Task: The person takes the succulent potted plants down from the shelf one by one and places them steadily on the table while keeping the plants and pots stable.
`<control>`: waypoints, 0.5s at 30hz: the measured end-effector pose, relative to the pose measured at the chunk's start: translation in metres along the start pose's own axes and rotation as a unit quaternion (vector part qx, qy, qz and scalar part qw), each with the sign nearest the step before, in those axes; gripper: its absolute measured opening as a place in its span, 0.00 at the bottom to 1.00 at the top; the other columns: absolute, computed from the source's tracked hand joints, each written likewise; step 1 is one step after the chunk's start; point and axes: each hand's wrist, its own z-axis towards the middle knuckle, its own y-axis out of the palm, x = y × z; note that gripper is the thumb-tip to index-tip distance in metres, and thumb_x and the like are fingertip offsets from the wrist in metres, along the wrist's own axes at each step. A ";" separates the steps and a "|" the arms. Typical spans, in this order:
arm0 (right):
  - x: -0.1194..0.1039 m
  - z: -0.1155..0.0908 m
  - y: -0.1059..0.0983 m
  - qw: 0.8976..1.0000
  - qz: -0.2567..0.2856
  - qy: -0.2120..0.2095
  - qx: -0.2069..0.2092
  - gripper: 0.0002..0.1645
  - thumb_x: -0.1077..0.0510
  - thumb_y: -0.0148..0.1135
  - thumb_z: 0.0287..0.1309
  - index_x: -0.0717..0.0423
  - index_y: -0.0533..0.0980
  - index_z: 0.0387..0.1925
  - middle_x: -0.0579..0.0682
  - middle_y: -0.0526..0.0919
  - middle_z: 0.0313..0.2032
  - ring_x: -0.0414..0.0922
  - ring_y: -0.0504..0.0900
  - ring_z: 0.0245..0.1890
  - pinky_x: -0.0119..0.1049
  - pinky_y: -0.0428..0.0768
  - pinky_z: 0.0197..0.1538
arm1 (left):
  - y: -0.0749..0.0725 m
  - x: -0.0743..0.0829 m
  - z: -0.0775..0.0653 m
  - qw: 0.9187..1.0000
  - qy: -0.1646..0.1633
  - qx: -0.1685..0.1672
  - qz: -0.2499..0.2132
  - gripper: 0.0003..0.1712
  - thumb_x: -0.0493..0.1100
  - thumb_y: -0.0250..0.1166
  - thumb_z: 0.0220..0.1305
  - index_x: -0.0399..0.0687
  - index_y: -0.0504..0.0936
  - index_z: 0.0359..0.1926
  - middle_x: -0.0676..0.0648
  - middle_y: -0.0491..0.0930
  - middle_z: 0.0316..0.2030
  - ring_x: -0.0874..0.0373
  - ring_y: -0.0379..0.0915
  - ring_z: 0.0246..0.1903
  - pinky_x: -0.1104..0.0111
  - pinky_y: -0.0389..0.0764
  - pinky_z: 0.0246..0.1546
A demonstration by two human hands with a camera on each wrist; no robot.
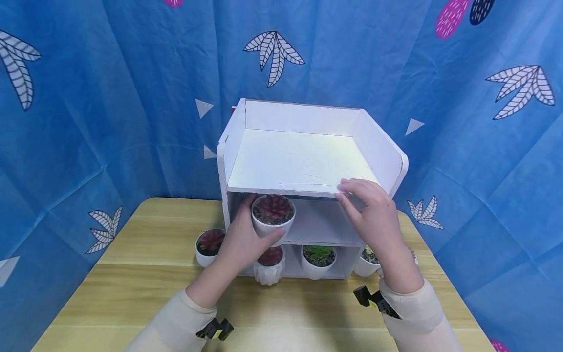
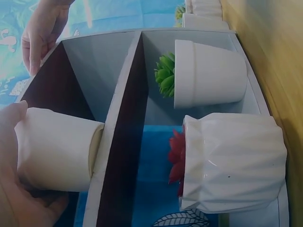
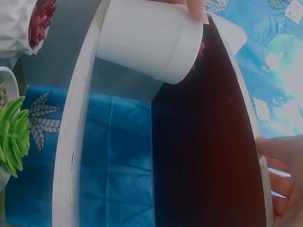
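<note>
My left hand [image 1: 246, 239] grips a white pot [image 1: 269, 231] with a dark red succulent [image 1: 274, 207] at the left front of the middle shelf. In the left wrist view the pot's base is right at the front edge of the middle board [image 2: 113, 111]; whether it rests there cannot be told. The thumb lies across the pot's near side. My right hand [image 1: 374, 210] pinches the front edge of the top board [image 1: 299, 161] of the white shelf unit, near its right end. Its fingertips are above that edge and its thumb lower down.
Below, a ribbed white pot [image 1: 269, 274] with a red succulent and a smooth white pot [image 1: 315, 270] with a green one stand at the lower compartment's front. More potted succulents flank the unit, left [image 1: 211, 242] and right [image 1: 367, 264], on the wooden table [image 1: 132, 274]. A blue curtain [image 1: 154, 73] hangs behind.
</note>
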 end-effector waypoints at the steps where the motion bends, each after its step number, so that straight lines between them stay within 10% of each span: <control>1: 0.000 0.000 0.000 1.000 0.000 0.000 0.000 0.16 0.49 0.64 0.54 0.50 0.81 0.43 0.47 0.82 0.46 0.46 0.75 0.53 0.47 0.71 0.56 | 0.000 -0.001 0.001 1.000 -0.003 -0.003 -0.009 0.60 0.73 0.65 0.40 0.58 0.47 0.69 0.50 0.60 0.62 0.55 0.60 0.60 0.52 0.66 0.57; 15: 0.001 -0.001 0.001 1.000 -0.001 -0.004 0.005 0.16 0.49 0.65 0.53 0.49 0.81 0.43 0.46 0.82 0.46 0.45 0.75 0.53 0.46 0.71 0.56 | 0.003 -0.007 0.004 0.998 -0.022 -0.027 -0.056 0.59 0.73 0.67 0.37 0.59 0.52 0.67 0.53 0.62 0.60 0.56 0.61 0.59 0.52 0.67 0.56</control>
